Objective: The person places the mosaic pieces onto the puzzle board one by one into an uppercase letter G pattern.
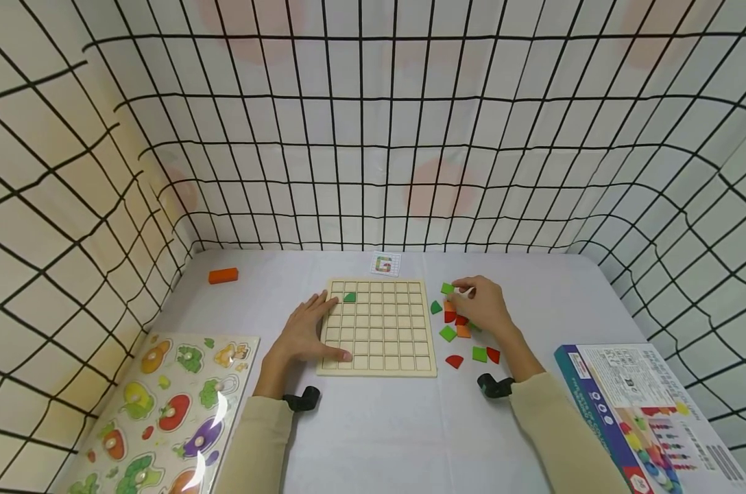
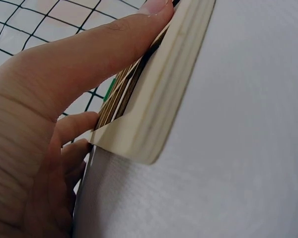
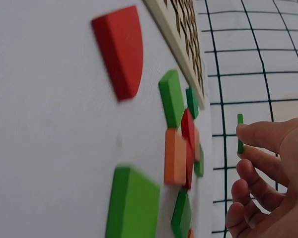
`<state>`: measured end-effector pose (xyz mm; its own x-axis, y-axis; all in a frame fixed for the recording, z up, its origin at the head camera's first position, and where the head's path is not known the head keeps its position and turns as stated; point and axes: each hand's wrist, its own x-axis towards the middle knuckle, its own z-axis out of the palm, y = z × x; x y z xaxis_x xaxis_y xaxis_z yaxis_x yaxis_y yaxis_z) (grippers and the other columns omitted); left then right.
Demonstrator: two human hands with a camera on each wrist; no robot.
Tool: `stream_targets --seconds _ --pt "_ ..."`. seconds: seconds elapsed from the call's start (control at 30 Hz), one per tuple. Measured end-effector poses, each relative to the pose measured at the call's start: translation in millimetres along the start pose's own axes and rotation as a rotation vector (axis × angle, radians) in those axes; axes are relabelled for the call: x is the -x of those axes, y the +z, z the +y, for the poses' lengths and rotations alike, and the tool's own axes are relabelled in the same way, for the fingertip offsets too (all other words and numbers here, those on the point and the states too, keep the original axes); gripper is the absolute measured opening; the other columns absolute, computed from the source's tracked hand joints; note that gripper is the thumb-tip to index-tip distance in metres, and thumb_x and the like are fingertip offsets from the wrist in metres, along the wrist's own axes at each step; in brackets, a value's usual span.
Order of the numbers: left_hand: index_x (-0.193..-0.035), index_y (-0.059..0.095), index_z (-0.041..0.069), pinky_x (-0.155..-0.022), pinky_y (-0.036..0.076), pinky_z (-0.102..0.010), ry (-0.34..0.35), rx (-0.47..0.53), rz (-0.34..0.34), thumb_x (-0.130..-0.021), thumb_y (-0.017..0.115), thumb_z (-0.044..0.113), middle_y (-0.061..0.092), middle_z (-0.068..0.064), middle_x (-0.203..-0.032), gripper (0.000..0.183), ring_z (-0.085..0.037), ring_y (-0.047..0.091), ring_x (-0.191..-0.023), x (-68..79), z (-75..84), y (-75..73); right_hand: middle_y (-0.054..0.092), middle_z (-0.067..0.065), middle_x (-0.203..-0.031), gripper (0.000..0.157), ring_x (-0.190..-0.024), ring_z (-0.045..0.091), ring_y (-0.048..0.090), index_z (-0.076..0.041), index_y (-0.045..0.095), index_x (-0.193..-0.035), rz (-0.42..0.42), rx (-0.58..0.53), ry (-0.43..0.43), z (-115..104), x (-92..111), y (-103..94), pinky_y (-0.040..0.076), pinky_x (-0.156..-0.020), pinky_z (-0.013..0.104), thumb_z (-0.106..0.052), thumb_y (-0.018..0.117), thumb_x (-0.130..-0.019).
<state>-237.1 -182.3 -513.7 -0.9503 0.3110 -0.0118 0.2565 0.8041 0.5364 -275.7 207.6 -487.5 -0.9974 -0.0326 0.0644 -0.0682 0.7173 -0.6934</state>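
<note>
- Left hand (image 1: 304,334): fingers spread along the left side of the wooden board (image 1: 376,374), thumb over its near left part; steadying it, by my reading.
- Right hand (image 1: 483,305): pinches 1 thin green tile (image 3: 240,144) between thumb and fingertip, other fingers loosely bent, beside the heap.
- Board lies flat on the white cloth (image 1: 373,439), between the hands; 1 dark green piece (image 1: 350,298) sits in its grid, 2nd row from the far edge, near the left side.
- Loose stock right of the board: orange block (image 1: 463,331), fan-shaped red block (image 1: 454,361), other reds and greens. Picture card (image 1: 386,263) just beyond the far edge.
- Risk: the pinch is narrow, so the tile could twist or slip if the grip loosens.
- Risk: bent fingers low over the heap could catch and scatter blocks.
- Risk: a sideways push from the left hand could slide the board on the cloth and jar the seated piece.
- Right wrist view gives the pinched tile edge-on, apart from the heap; from the head, the hand hides much of that.
- Left wrist view alone shows the board's thick side wall under the thumb.
- Only the head view shows the card and whole grid.
</note>
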Motion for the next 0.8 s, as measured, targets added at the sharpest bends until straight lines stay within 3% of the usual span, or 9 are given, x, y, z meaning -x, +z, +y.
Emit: stream_targets --seconds 0.33,0.8 --pt "-0.161 0.036 0.017 -0.132 0.012 -0.054 -0.005 -0.003 -0.003 -0.057 0.089 0.069 0.021 -0.008 -0.173 0.128 -0.032 0.015 -0.161 -0.8 1.4 -0.7 0.065 0.011 -0.111 0.033 -0.091 0.024 0.052 -0.009 0.073 -0.125 -0.027 -0.019 -0.099 -32 -7 25.4 0.044 -0.064 0.029 -0.025 0.073 -0.096" --pt "-0.161 0.038 0.017 -0.131 0.013 -0.054 -0.006 0.001 0.010 -0.056 0.089 0.068 0.022 -0.009 -0.172 0.128 -0.033 0.016 -0.161 0.5 1.0 -0.8 0.067 0.011 -0.103 0.030 -0.081 0.020 0.052 -0.007 0.076 -0.121 -0.100 -0.075 -0.206 -65 -20 64.4 0.043 -0.064 0.028 -0.022 0.075 -0.094"
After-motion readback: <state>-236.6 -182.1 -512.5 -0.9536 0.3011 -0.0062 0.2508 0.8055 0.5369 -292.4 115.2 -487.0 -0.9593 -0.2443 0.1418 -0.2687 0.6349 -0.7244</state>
